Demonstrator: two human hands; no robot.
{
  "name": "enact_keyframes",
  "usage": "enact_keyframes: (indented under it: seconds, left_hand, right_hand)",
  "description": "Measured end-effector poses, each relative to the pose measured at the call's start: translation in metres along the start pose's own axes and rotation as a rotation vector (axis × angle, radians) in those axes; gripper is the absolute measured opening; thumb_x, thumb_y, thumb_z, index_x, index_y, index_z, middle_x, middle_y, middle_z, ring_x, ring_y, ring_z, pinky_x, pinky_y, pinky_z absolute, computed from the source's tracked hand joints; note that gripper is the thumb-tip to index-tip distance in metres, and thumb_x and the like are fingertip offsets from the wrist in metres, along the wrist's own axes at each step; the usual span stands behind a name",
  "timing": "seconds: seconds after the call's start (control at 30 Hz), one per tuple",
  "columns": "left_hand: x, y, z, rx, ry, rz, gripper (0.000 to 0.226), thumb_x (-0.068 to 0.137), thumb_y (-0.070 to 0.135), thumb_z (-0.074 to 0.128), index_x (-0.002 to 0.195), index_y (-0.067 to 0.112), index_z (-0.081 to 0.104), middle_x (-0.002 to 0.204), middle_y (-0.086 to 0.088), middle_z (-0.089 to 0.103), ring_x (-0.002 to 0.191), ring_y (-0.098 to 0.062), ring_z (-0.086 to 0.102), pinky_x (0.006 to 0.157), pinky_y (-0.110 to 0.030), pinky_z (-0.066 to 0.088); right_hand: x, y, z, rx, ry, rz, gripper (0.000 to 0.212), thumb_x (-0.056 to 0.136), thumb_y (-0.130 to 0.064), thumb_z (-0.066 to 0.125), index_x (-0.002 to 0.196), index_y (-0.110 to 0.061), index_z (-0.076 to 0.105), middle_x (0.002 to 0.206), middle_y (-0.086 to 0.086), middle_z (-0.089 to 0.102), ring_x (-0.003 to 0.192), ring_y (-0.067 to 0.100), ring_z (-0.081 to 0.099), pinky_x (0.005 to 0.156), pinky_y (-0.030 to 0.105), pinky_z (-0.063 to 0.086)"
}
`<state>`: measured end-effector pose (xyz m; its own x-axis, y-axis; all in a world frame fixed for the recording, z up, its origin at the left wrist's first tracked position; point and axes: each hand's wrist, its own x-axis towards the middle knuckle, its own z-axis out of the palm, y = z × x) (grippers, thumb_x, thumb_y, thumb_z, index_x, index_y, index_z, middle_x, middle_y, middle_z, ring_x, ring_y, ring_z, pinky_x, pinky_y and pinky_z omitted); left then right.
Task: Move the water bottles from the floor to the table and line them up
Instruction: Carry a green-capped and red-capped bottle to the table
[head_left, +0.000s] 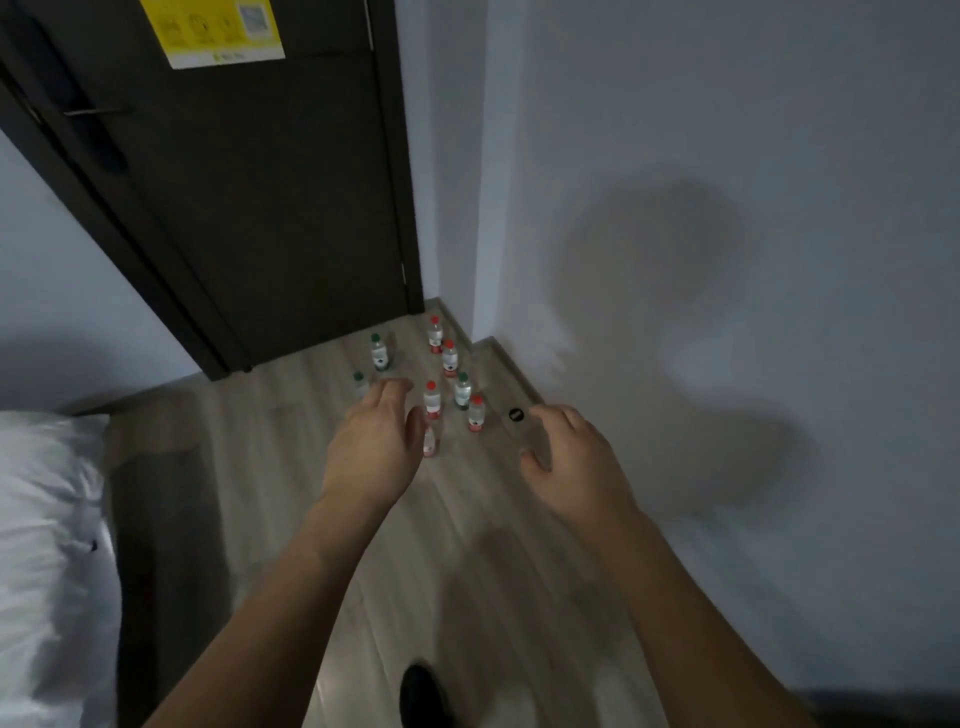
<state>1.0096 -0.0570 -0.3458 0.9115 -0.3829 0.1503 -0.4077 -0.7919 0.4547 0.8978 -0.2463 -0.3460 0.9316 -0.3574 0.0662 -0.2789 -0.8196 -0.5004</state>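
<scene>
Both hands, the left hand (375, 441) and the right hand (571, 457), reach out with loose fingers, holding nothing. The water bottles (432, 400), maybe eight, stand on the floor (291, 467) by the wall corner. Next, grab one.

We see small clear water bottles (432, 400) standing upright on the wood floor (291, 447) near the corner at twelve o'clock, some red-capped, some green-capped, clustered close together; one bottle (429, 440) is partly hidden.
</scene>
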Motion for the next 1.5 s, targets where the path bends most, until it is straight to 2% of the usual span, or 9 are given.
enact_keyframes:
  seconds: [0.23,0.53,0.73,0.83,0.9,0.97,1.2,1.33,1.5]
  left_hand:
    - [0.11,-0.057,-0.006,-0.017,-0.01,-0.013,0.041,0.1,0.032,0.049,0.135,0.012,0.051,0.13,-0.008,0.058,0.112,-0.025,0.059,0.088,-0.039,0.049]
    - [0.248,-0.138,0.02,0.066,-0.103,0.034,0.036,0.096,0.025,0.056,0.128,0.008,0.057,0.122,-0.013,0.062,0.102,-0.03,0.062,0.084,-0.039,0.048]
    - [0.367,-0.189,0.019,0.16,-0.175,0.039,0.035,0.096,0.022,0.057,0.126,0.004,0.058,0.124,-0.017,0.06,0.106,-0.036,0.06,0.088,-0.042,0.047]
    - [0.414,-0.217,0.026,0.166,-0.212,0.03,0.038,0.096,0.023,0.056,0.13,0.004,0.057,0.129,-0.016,0.059,0.111,-0.035,0.059,0.093,-0.042,0.046]
    - [0.44,-0.241,0.037,0.172,-0.263,0.025,0.04,0.097,0.024,0.055,0.133,0.004,0.055,0.132,-0.016,0.057,0.114,-0.035,0.057,0.096,-0.042,0.045]
    - [0.465,-0.269,0.055,0.167,-0.321,0.018,0.043,0.097,0.024,0.055,0.135,0.004,0.053,0.134,-0.017,0.055,0.116,-0.036,0.056,0.098,-0.042,0.044]
    - [0.554,-0.414,0.206,0.282,-0.565,-0.001,0.049,0.099,0.031,0.049,0.142,0.008,0.043,0.138,-0.015,0.049,0.12,-0.033,0.052,0.098,-0.04,0.042]
    - [0.585,-0.485,0.322,0.32,-0.667,-0.052,0.05,0.1,0.031,0.046,0.144,0.008,0.039,0.14,-0.017,0.046,0.123,-0.033,0.05,0.099,-0.039,0.041]
    - [0.583,-0.565,0.471,0.384,-0.809,-0.064,0.057,0.1,0.033,0.046,0.15,0.013,0.028,0.143,-0.017,0.042,0.126,-0.037,0.048,0.1,-0.041,0.041]
  right_hand:
    - [0.109,-0.041,0.036,-0.033,-0.005,0.016,0.04,0.086,-0.028,0.058,0.125,-0.017,0.054,0.122,0.004,0.059,0.105,0.023,0.058,0.089,0.032,0.046]
    - [0.269,-0.06,0.11,0.017,-0.101,0.068,0.045,0.092,-0.037,0.054,0.132,-0.017,0.052,0.125,0.007,0.057,0.109,0.028,0.057,0.093,0.04,0.046]
    - [0.38,-0.075,0.153,0.074,-0.105,0.09,0.046,0.087,-0.024,0.058,0.131,-0.013,0.051,0.109,0.003,0.061,0.095,0.023,0.059,0.085,0.033,0.049]
    - [0.422,-0.079,0.175,0.081,-0.173,0.135,0.03,0.087,-0.026,0.056,0.114,-0.016,0.054,0.101,0.0,0.06,0.09,0.021,0.058,0.08,0.037,0.051]
    - [0.446,-0.081,0.194,0.038,-0.221,0.176,0.026,0.087,-0.029,0.055,0.111,-0.018,0.054,0.106,0.002,0.06,0.093,0.024,0.058,0.081,0.038,0.051]
    - [0.469,-0.079,0.218,-0.013,-0.261,0.222,0.033,0.088,-0.03,0.056,0.118,-0.018,0.055,0.116,0.005,0.059,0.1,0.027,0.058,0.086,0.036,0.049]
    - [0.534,-0.034,0.392,-0.09,-0.439,0.429,0.053,0.089,-0.029,0.058,0.138,-0.016,0.045,0.131,0.01,0.054,0.113,0.028,0.056,0.094,0.04,0.048]
    - [0.541,0.021,0.51,-0.133,-0.595,0.583,0.055,0.091,-0.04,0.056,0.138,-0.017,0.042,0.13,0.009,0.052,0.115,0.028,0.055,0.095,0.041,0.048]
    - [0.527,0.099,0.654,-0.198,-0.655,0.686,0.059,0.091,-0.049,0.053,0.139,-0.019,0.039,0.131,0.008,0.05,0.116,0.029,0.053,0.095,0.045,0.048]
